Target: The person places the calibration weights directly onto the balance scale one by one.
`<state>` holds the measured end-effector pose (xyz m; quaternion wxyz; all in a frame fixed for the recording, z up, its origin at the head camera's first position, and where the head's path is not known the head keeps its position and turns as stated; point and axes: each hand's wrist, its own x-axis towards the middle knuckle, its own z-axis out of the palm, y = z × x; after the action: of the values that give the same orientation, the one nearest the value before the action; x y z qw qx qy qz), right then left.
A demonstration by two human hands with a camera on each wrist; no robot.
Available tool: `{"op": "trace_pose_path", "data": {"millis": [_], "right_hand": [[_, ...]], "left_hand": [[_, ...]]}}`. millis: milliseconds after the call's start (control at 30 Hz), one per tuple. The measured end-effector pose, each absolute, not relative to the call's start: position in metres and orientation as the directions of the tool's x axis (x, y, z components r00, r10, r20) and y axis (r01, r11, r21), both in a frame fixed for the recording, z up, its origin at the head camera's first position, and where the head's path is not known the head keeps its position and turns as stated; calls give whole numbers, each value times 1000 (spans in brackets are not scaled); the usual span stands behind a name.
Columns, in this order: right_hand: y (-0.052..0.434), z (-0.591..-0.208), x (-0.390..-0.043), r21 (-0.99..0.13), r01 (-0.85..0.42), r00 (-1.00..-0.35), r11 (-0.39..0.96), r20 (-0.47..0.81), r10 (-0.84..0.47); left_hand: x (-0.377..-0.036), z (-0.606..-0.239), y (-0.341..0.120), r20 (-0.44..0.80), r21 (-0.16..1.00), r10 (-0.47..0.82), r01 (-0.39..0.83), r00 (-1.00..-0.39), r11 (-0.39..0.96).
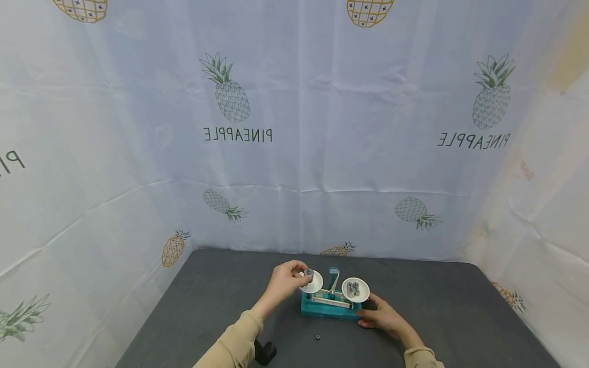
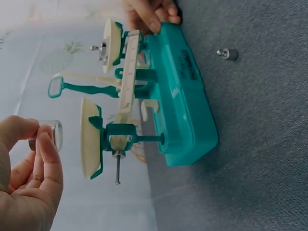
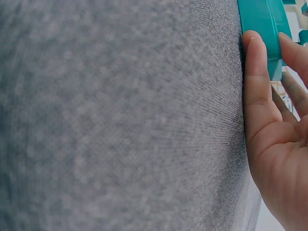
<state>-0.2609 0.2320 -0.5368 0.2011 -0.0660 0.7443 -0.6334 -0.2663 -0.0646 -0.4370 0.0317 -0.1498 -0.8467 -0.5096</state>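
A teal balance scale [image 1: 322, 309] with two cream pans stands on the dark table. My left hand [image 1: 284, 282] pinches a shiny metal cylinder weight [image 2: 57, 135] between thumb and fingers. In the left wrist view the weight is just beside the left pan [image 2: 89, 139], with a gap between them. Several metal weights [image 1: 353, 289] sit in the right pan [image 1: 364, 295]. With thumb and fingers, my right hand [image 3: 276, 120] holds the right end of the teal base [image 3: 262, 29]. Its other fingers are partly hidden behind the base.
A small knobbed metal weight [image 2: 229, 54] lies on the table in front of the scale. Near my left sleeve is a black object [image 1: 265, 352], partly covered. White curtains [image 1: 285, 168] printed with pineapples hang behind the dark grey table [image 1: 221, 286] and at its sides.
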Motion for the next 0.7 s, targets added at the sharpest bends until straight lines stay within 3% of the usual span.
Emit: {"op": "trace_pose_path", "data": {"millis": [700], "right_hand": [[232,-537,-260,-965,162,-907,204,-227,-353]], "left_hand": [[-279,-441,-56,224,782,246,325,-943,532]]}}
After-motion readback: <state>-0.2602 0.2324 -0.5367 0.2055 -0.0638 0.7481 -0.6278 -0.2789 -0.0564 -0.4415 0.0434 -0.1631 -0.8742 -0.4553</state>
